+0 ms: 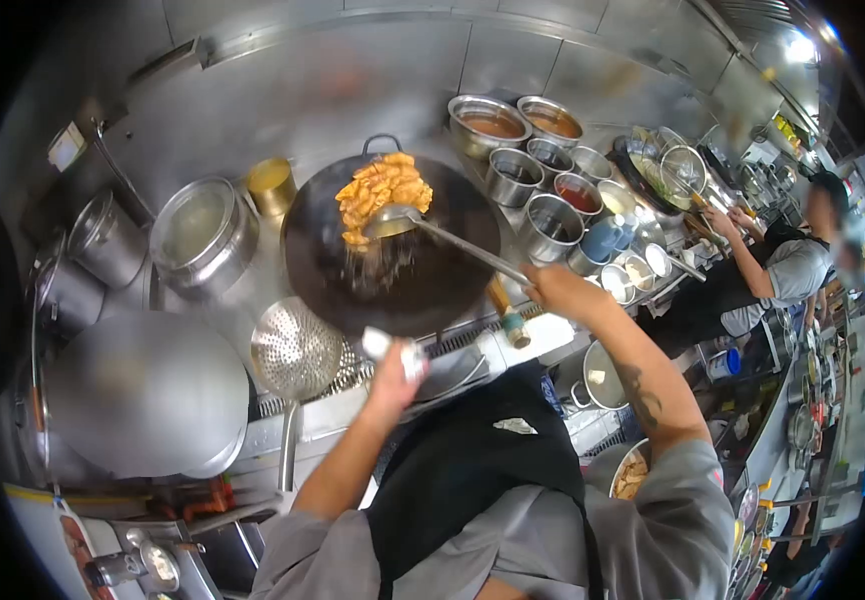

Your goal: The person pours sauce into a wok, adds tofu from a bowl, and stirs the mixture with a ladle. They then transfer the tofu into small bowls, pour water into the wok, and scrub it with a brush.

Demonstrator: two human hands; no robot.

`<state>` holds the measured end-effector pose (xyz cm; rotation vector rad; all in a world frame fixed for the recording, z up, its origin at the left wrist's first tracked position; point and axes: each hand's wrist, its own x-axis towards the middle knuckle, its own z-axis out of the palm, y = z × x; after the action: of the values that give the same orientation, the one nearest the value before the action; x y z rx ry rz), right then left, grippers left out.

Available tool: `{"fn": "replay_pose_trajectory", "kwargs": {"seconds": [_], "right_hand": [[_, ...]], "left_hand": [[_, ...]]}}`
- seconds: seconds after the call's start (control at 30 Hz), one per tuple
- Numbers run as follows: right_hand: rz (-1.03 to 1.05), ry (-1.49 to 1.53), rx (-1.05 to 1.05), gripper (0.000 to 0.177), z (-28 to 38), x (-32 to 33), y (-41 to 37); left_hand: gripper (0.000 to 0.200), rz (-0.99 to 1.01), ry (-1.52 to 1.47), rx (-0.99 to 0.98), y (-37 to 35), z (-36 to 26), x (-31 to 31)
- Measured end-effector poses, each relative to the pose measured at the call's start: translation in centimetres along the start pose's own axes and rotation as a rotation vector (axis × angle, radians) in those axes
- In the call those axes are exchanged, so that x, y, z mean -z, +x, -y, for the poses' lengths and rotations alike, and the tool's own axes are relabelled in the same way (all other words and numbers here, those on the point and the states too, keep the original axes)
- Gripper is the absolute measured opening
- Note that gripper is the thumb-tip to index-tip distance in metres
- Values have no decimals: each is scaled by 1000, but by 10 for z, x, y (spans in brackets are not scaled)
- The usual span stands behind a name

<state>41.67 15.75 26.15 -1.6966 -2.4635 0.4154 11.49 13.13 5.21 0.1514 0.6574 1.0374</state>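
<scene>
My right hand (565, 294) is closed round the long handle of a metal ladle (473, 252). The ladle's bowl touches a heap of orange-brown food pieces (383, 190) at the upper part of the wok (453, 290). Blurred bits show just below the heap, over the wok's dark inside. At the wok's near rim, my left hand (395, 385) is closed on a white cloth (378, 343). Left of that hand, a perforated strainer (296, 350) rests with its handle pointing towards me.
Sauce pots (550, 228) and two larger bowls (490, 120) stand right of the wok. A lidded pot (203, 230) and brass-coloured can (271, 187) stand left, above a large round lid (143, 395). A co-worker (783, 270) works at another wok on the right.
</scene>
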Motion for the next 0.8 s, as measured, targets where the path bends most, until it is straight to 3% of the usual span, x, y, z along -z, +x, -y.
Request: {"fn": "replay_pose_trajectory", "kwargs": {"seconds": [0.03, 0.1, 0.17, 0.2, 0.23, 0.3, 0.43, 0.53, 0.63, 0.67, 0.77, 0.8], "right_hand": [[-3, -25, -8, 26, 5, 12, -3], [31, -60, -25, 27, 17, 27, -15], [50, -5, 58, 25, 9, 31, -17], [114, -6, -3, 25, 23, 43, -24], [170, -13, -63, 26, 37, 57, -29], [208, 7, -1, 29, 37, 75, -36], [273, 58, 1, 34, 41, 77, -43], [246, 81, 111, 36, 27, 82, -53], [280, 61, 74, 31, 8, 55, -31], [261, 18, 96, 29, -1, 42, -20], [79, 6, 52, 26, -10, 0, 1], [13, -31, 36, 25, -7, -13, 0]], "left_hand": [[13, -136, 26, 26, -29, 4, -24], [9, -226, 98, 42, -51, -5, -58], [7, -25, -31, -19, 1, -24, -26], [7, -27, 233, -161, -7, -48, -55], [7, -78, -1, 10, -3, -68, -73], [7, -184, -48, 87, -23, -77, -102], [7, -164, -42, 43, 5, -82, -92], [3, -246, -69, 63, -23, -75, -114], [5, -172, -83, 84, -8, -82, -113], [8, -292, -83, 26, -12, -86, -130], [13, -42, -39, -111, 25, -33, -40], [10, -35, -13, -39, 13, -15, -21]]}}
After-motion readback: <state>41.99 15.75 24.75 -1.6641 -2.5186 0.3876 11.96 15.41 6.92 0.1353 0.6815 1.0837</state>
